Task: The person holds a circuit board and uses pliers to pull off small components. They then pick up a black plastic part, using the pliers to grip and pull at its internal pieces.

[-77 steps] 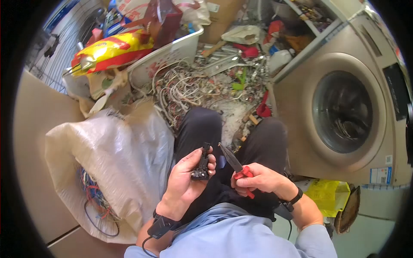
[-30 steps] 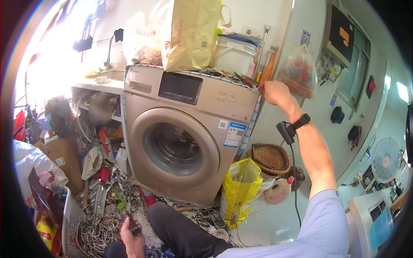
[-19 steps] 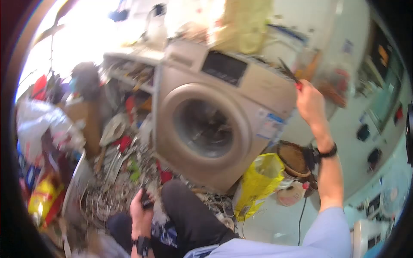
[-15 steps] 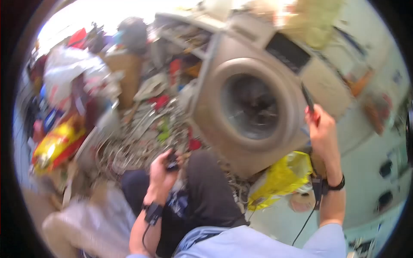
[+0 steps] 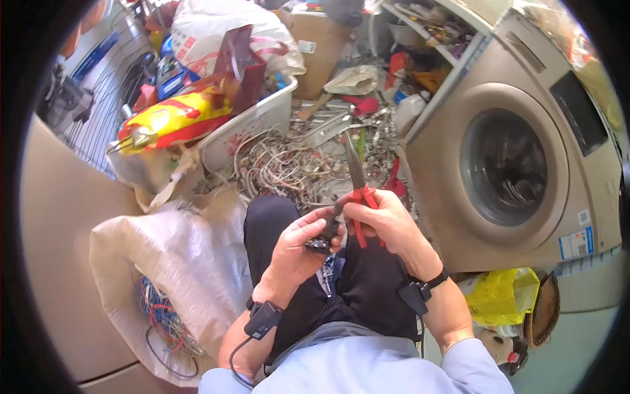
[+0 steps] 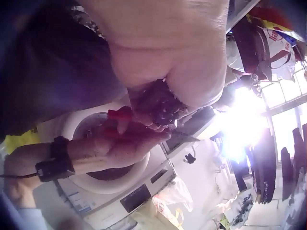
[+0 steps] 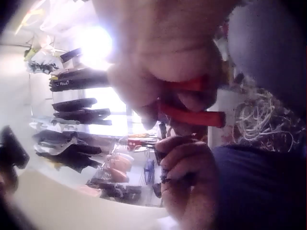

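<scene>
Over the lap, in the head view, my left hand (image 5: pixel 295 249) grips a small black plastic part (image 5: pixel 320 241) with a glossy lower end. My right hand (image 5: pixel 394 226) holds red-handled long-nose pliers (image 5: pixel 358 190), whose dark nose points away from the body. The two hands meet, with the right thumb and fingertips right at the upper end of the black part. In the left wrist view the part (image 6: pixel 160 103) shows dark between the left fingers. The right wrist view shows a red plier handle (image 7: pixel 196 116) sticking out of the right hand, close above the left hand (image 7: pixel 187 165).
A woven sack (image 5: pixel 177 262) of wires lies left. Ahead are a heap of white cables (image 5: pixel 279 164) and metal scrap, and a white bin (image 5: pixel 262 121) of bags. At right stand a washing machine (image 5: pixel 453 217) and a yellow bag (image 5: pixel 502 299).
My right hand has come down from the washing machine's top corner to my left hand, still holding the pliers. The head view has swung back to the lap. The black part stays in my left hand.
</scene>
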Tool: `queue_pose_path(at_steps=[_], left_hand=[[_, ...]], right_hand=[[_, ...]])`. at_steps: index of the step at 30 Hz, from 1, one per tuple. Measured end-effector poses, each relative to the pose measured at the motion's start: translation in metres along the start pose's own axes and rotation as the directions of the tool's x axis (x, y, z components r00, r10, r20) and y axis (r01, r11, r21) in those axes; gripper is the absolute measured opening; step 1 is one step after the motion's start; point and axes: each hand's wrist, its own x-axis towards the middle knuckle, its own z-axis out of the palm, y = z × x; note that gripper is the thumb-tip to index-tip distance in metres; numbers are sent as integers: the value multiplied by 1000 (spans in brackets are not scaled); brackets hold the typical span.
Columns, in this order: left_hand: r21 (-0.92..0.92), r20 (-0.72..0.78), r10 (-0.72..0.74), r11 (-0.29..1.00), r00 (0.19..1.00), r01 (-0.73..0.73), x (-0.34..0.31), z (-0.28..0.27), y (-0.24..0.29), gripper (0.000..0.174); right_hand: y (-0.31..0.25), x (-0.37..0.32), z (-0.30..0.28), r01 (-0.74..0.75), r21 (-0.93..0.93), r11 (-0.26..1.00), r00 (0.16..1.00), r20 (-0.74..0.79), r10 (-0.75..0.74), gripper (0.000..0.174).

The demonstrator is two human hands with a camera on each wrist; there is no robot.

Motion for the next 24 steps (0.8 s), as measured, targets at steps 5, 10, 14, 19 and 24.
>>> queue_pose_path(at_steps=[5, 10, 14, 19, 24], left_hand=[[126, -57, 56, 991, 997, -48, -15, -13, -2, 26], [-229, -130, 112, 963, 985, -140, -8, -43, -7, 25], [-322, -20, 234, 919, 972, -228, -19, -31, -8, 29], [-217, 46, 445, 878, 894, -426, 3, -85, -40, 42], [-190, 129, 686, 726, 716, -661, -11, -42, -38, 42]], right_hand=[[10, 20, 21, 124, -260, 958, 992, 42, -117, 13], [-13, 16, 61, 379, -96, 920, 910, -143, -390, 12], [-37, -9, 142, 441, -125, 889, 897, 77, -434, 13], [-31, -14, 221, 471, -285, 835, 829, 466, -308, 20], [-27, -15, 269, 510, -386, 769, 756, 627, -186, 19]])
